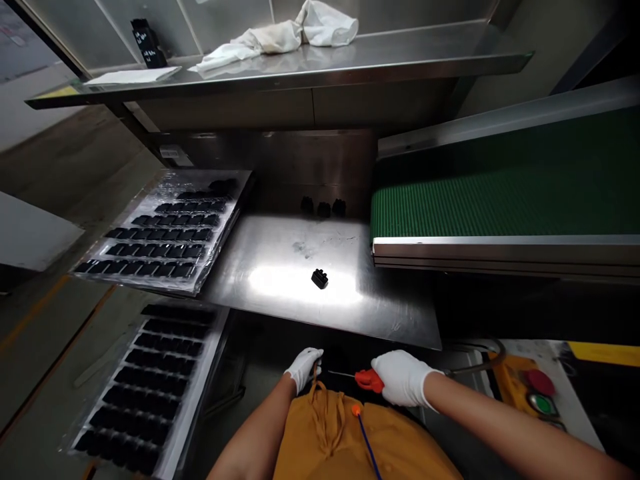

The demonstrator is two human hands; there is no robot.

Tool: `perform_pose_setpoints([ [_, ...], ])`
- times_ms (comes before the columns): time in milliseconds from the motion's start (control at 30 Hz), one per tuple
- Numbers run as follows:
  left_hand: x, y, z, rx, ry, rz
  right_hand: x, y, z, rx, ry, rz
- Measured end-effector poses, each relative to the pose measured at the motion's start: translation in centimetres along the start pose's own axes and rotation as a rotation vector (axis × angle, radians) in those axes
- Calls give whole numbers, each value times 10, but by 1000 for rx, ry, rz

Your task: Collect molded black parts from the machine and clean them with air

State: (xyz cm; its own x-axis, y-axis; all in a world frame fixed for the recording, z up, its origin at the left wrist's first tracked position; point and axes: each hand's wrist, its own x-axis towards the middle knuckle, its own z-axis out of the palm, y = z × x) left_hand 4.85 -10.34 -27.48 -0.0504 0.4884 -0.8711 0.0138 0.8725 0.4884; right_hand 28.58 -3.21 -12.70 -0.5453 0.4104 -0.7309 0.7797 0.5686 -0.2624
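My right hand [404,379], in a white glove, is closed around the red handle of a tool [369,381]. A thin metal shaft runs from that handle toward my left hand; its exact kind is hard to tell. Gloved in white too, my left hand [304,368] has its fingers curled together in front of the apron, by the apron's ties. Whatever lies in those fingers is too dark and small to make out. Beyond both hands, a small black plastic part [319,279] rests on the steel table [280,257].
Several more black parts [324,209] sit at the table's back. Black pieces fill a tray [200,283] on the left, with another tray [173,453] below it. A green conveyor belt [500,180] borders the right. White cloth [285,37] lies on the shelf above.
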Motion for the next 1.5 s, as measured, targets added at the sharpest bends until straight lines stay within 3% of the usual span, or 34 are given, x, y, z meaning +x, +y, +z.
perform_pose_setpoints([
  [167, 7, 5, 8, 139, 31, 14, -4, 8, -1, 10, -9, 26],
  [367, 3, 5, 19, 297, 72, 132, -3, 13, -12, 23, 22, 41],
  [800, -9, 2, 21, 486, -41, 303, -1, 13, -10, 33, -44, 51],
  [1333, -25, 18, 17, 562, -86, 208, -1, 30, -22, 70, -88, 45],
  [1500, -20, 33, 11, 705, -18, 164, -7, 24, -22, 63, -65, 45],
])
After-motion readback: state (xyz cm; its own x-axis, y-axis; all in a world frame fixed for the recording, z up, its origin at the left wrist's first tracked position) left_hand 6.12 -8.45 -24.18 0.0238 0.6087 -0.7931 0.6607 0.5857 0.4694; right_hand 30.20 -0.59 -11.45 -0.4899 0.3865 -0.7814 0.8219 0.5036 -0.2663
